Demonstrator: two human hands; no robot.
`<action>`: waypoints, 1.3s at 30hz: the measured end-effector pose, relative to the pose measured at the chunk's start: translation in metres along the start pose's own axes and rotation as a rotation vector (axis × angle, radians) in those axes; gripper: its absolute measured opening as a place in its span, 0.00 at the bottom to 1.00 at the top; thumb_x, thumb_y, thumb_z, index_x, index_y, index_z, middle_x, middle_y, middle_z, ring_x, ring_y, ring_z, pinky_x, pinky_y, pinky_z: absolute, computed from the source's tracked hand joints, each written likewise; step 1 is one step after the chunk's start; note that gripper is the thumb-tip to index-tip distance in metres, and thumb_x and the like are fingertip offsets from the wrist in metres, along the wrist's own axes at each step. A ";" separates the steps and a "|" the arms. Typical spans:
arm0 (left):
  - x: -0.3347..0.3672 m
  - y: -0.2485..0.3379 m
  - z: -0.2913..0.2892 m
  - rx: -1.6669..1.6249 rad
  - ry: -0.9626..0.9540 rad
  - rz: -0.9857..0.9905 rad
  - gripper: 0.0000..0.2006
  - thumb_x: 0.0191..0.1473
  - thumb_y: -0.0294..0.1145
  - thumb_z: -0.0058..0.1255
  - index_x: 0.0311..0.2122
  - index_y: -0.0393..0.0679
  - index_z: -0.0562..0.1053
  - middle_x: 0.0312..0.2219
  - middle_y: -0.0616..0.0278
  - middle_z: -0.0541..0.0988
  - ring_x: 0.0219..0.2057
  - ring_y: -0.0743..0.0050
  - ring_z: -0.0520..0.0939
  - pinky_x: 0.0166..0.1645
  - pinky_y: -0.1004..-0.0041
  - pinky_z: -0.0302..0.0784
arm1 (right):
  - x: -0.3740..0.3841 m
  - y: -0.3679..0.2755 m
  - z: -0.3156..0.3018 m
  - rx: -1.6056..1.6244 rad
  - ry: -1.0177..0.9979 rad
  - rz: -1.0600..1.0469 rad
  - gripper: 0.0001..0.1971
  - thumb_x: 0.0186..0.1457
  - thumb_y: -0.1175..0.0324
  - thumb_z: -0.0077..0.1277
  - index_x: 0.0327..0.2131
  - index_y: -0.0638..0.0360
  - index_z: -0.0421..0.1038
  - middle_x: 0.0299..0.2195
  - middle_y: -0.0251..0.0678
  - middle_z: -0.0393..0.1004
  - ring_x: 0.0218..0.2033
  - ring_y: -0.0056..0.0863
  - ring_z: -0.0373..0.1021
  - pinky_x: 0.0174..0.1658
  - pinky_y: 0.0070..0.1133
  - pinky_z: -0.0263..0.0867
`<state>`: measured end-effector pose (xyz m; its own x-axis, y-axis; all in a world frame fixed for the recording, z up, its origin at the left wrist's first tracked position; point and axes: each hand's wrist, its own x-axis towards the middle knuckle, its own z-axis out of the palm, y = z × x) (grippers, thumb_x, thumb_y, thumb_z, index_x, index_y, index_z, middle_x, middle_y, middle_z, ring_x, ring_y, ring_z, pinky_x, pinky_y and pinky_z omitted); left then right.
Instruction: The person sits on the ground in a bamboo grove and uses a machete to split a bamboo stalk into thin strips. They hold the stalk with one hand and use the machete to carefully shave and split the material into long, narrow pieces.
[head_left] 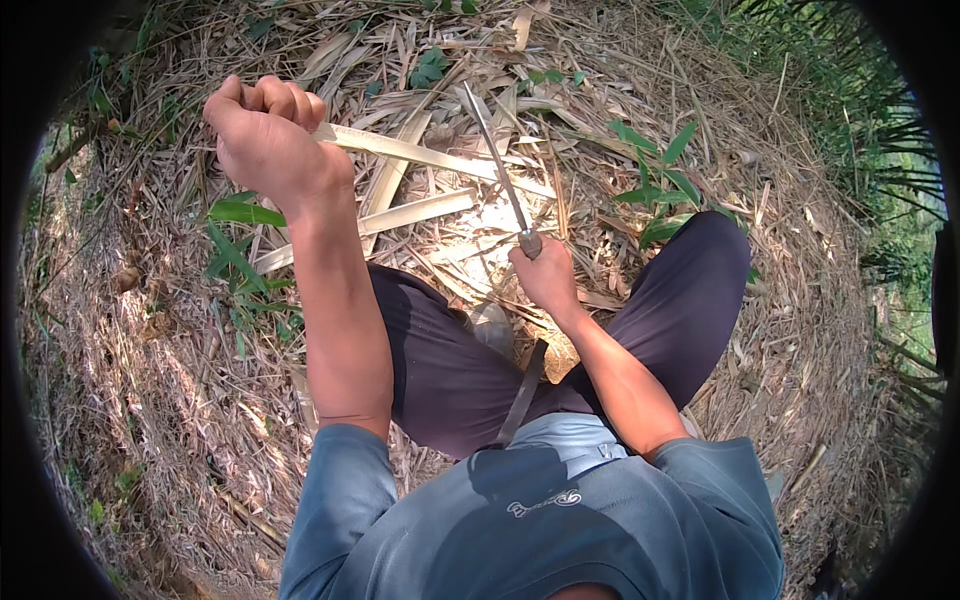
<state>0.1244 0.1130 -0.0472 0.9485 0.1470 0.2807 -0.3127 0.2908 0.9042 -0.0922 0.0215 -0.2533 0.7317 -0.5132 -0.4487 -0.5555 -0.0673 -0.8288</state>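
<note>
Steadying a pale strip (410, 151) for the knife (513, 203)

The strip lies out in front of the person, at 11 o'clock from the knife hand, slanting from the left fist down toward 4 o'clock. The blade crosses it near its far end; whether the edge touches it cannot be told. The step looks like trimming or shaving the strip.

The left hand (262, 140) is curled tight at 10 o'clock and appears to grip the strip's near end, which runs in behind the wrist. That firm hold seems right: keep the strip taut and the fist well back from the edge. The right hand (550, 278) is wrapped around the knife's handle, its blade pointing to 11 o'clock. Light, even strokes at a low angle should bite less deeply than a steep chop.

Another strip (405, 214) lies just beyond the left knee, at 10 o'clock from the knife hand. Dry litter (180, 290) spreads all around, and green leaves (668, 180) stand at 2 o'clock. The trousers (690, 285) flank the work, so strokes are best aimed away from both legs.
</note>
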 end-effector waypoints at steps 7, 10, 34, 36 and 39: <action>0.011 -0.013 -0.001 -0.220 -0.194 -0.002 0.17 0.62 0.40 0.38 0.21 0.51 0.54 0.14 0.69 0.55 0.17 0.77 0.55 0.25 0.74 0.52 | 0.009 -0.002 0.002 -0.036 -0.033 0.015 0.13 0.52 0.64 0.54 0.23 0.66 0.70 0.15 0.38 0.69 0.18 0.29 0.65 0.28 0.31 0.63; 0.027 -0.020 -0.028 -0.301 -0.382 0.024 0.17 0.62 0.40 0.36 0.21 0.52 0.54 0.14 0.69 0.54 0.16 0.79 0.53 0.24 0.73 0.50 | 0.006 -0.001 0.002 -0.061 -0.050 0.001 0.13 0.52 0.64 0.54 0.24 0.67 0.71 0.16 0.39 0.69 0.18 0.30 0.65 0.28 0.31 0.63; -0.012 0.028 0.010 0.057 -0.006 0.052 0.20 0.62 0.36 0.31 0.18 0.54 0.46 0.13 0.70 0.46 0.16 0.78 0.47 0.22 0.73 0.45 | -0.006 -0.006 0.006 -0.052 -0.134 -0.023 0.17 0.52 0.60 0.55 0.31 0.69 0.74 0.25 0.54 0.77 0.31 0.50 0.77 0.40 0.39 0.71; -0.017 -0.001 0.022 0.084 0.039 -0.032 0.19 0.61 0.36 0.32 0.18 0.54 0.46 0.13 0.70 0.46 0.16 0.78 0.47 0.23 0.74 0.45 | 0.003 -0.005 0.002 -0.049 -0.186 0.074 0.18 0.52 0.59 0.55 0.34 0.69 0.75 0.29 0.55 0.78 0.34 0.50 0.77 0.40 0.38 0.72; -0.008 -0.008 0.016 0.065 -0.006 -0.006 0.19 0.59 0.36 0.34 0.18 0.53 0.47 0.14 0.69 0.48 0.17 0.76 0.49 0.23 0.73 0.46 | 0.007 -0.005 0.002 -0.042 -0.154 0.101 0.18 0.53 0.59 0.56 0.36 0.69 0.76 0.34 0.53 0.79 0.38 0.48 0.77 0.44 0.38 0.73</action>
<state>0.1204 0.0942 -0.0511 0.9506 0.1395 0.2772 -0.3034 0.2299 0.9247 -0.0835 0.0205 -0.2528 0.7212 -0.3823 -0.5777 -0.6431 -0.0596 -0.7634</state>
